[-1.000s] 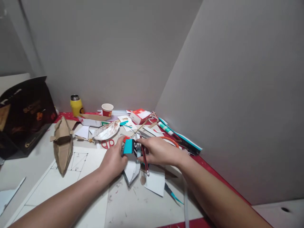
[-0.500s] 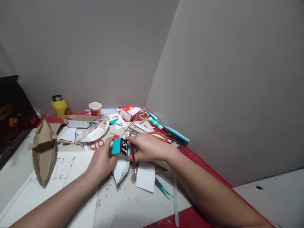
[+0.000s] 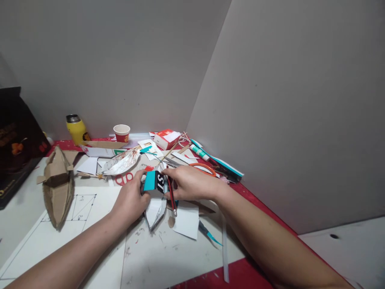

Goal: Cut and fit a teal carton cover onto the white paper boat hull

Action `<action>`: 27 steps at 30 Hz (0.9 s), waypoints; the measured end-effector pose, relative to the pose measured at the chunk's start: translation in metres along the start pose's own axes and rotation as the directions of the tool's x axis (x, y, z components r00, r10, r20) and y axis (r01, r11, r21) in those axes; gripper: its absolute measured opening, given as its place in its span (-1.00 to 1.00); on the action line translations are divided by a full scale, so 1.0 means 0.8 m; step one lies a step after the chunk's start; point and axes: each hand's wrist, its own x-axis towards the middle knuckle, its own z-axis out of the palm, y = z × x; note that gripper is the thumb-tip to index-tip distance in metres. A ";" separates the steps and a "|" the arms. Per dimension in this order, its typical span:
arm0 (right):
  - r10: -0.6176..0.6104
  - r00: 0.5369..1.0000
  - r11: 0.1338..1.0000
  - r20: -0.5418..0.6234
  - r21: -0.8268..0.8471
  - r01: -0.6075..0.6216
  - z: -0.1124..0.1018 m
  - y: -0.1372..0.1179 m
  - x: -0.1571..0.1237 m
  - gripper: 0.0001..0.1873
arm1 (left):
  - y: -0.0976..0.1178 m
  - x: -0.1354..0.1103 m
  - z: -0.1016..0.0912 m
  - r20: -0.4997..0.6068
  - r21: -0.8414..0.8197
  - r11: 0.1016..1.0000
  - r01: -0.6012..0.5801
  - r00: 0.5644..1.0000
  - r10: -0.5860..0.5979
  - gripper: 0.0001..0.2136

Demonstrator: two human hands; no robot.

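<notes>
Paper boat (image 3: 154,212), white, lies on the worktop (image 3: 162,261) btw both hands, pointed end toward the person; far half mostly hidden by a folded card (image 3: 150,181), teal & black w/ white letters. Card sits across/above the boat; can't tell if it's resting on it or held just clear.

L hand (image 3: 130,196) closed round the card's L edge, thumb low by the boat's side; unclear if it also presses the hull. R hand (image 3: 194,182) has thumb & fingers closed at the card's R edge, w/ a pencil (image 3: 172,196) tucked in the same grip, metal end down.

Step in hand, prob.: sizing or fitting card to boat. Next move likely calls for L hand keeping card & boat steady so R hand can free the pencil w/o shifting the fold; main risk = card slipping or thin hull getting squashed.

Around the boat: cardboard boat (image 3: 58,192) well to its L, white paper (image 3: 187,220) just R, red-handled scissors (image 3: 124,178) & orange-handled scissors (image 3: 206,168) beyond it, L & R resp.
</notes>
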 end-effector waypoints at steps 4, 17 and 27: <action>0.006 1.000 1.000 0.008 -0.008 -0.006 0.001 0.000 0.000 -0.68 | -0.003 0.001 0.002 -0.021 -0.005 1.000 0.015 1.000 -0.015 -0.72; 0.000 1.000 1.000 -0.012 -0.015 0.000 0.002 0.000 -0.001 -0.64 | -0.001 -0.001 -0.002 -0.059 -0.024 0.999 -0.048 0.997 0.046 -0.88; 0.030 0.999 0.999 -0.015 0.020 -0.029 0.000 -0.004 -0.001 -0.65 | -0.007 0.000 0.002 -0.140 -0.018 0.993 -0.114 0.984 0.110 -0.86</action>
